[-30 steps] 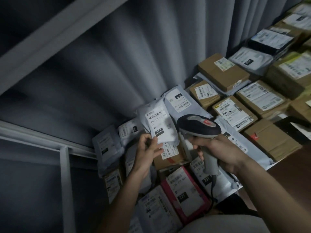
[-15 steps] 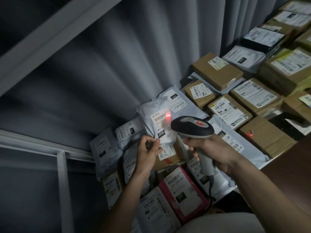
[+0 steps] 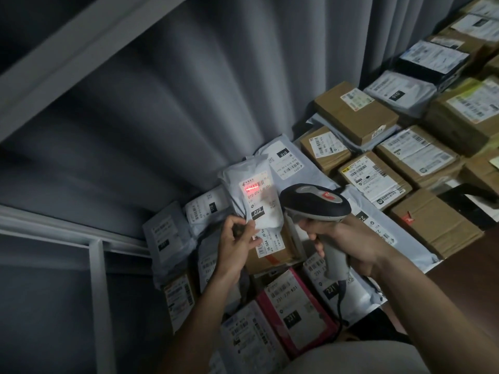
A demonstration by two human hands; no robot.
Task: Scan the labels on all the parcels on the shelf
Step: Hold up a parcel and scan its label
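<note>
My left hand (image 3: 237, 240) pinches the lower edge of a small white mailer bag (image 3: 253, 193) and holds it upright above the pile. A red scan line glows across the barcode on its label (image 3: 256, 201). My right hand (image 3: 351, 244) grips the handle of a grey and black barcode scanner (image 3: 314, 202), whose head points at that label from the right. Many labelled parcels cover the shelf (image 3: 459, 268): brown cardboard boxes (image 3: 353, 114) to the right and grey mailer bags (image 3: 167, 233) to the left.
A pink parcel (image 3: 297, 314) lies near the front under my arms. The scanner's cable (image 3: 340, 300) hangs down from the handle. A grey curtain (image 3: 189, 103) hangs behind the parcels. White shelf-frame bars (image 3: 100, 292) stand at the left.
The scanner's red light came on and has widened from a spot to a line across the barcode. Both hands and the held mailer stayed nearly still.
</note>
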